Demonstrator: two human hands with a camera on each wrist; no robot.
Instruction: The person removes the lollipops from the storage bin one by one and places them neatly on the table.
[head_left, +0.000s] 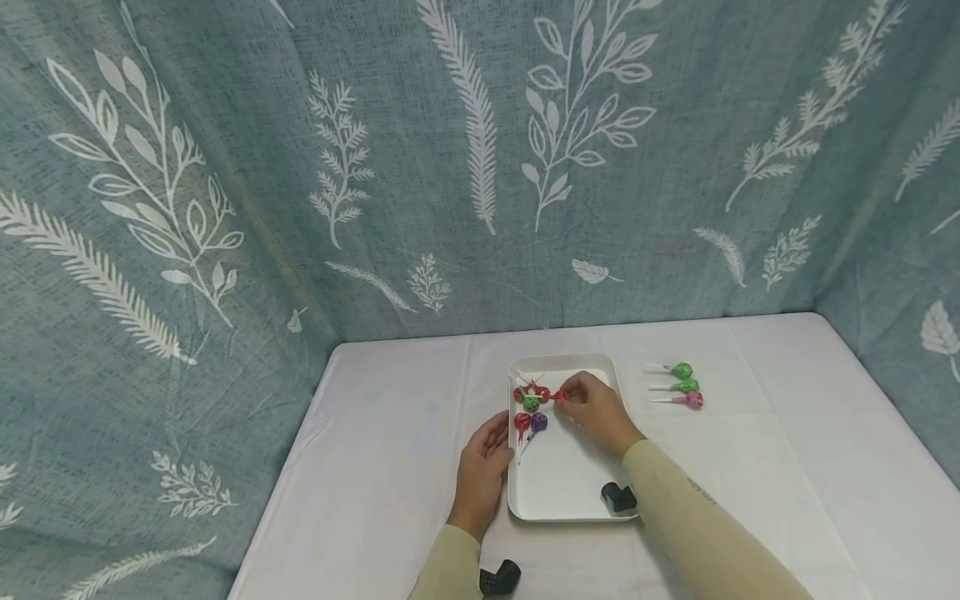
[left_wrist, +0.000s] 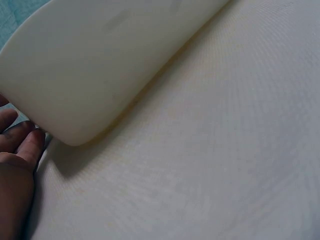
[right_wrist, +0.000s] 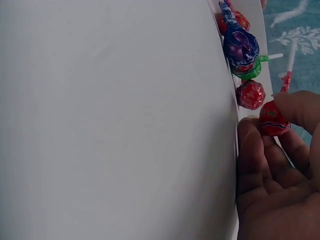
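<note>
The right hand [head_left: 598, 415] reaches over the far half of a shallow white rectangular tray [head_left: 570, 492]. Its grip is narrow: thumb and fingers pinch the round head of a red-wrapped lollipop [right_wrist: 274, 121] inside the tray, near the far edge. The left hand [head_left: 482, 471] lies at the tray's left edge, its fingers loosely extended against the outer wall and its grip holding no lollipop.

Just beside the pinched lollipop, toward the tray's far left corner, two more red-wrapped lollipops [head_left: 542, 393] are clustered with a green-wrapped lollipop [head_left: 531, 404]. Nearer along the left edge lie a single red-wrapped lollipop [head_left: 522, 422] and a purple-wrapped lollipop [head_left: 539, 422], side by side, the purple one's stick pointing toward the near left corner.

The tray sits on a white cloth-covered tabletop [head_left: 405, 483], about midway along its far edge. Between the tray and the tabletop's right edge, two green-wrapped lollipops [head_left: 686, 385] and a pink-wrapped lollipop [head_left: 695, 401] lie in a column, sticks toward the tray. Beyond the far edge hangs a blue-green curtain [head_left: 495, 275] printed with white leaves.
</note>
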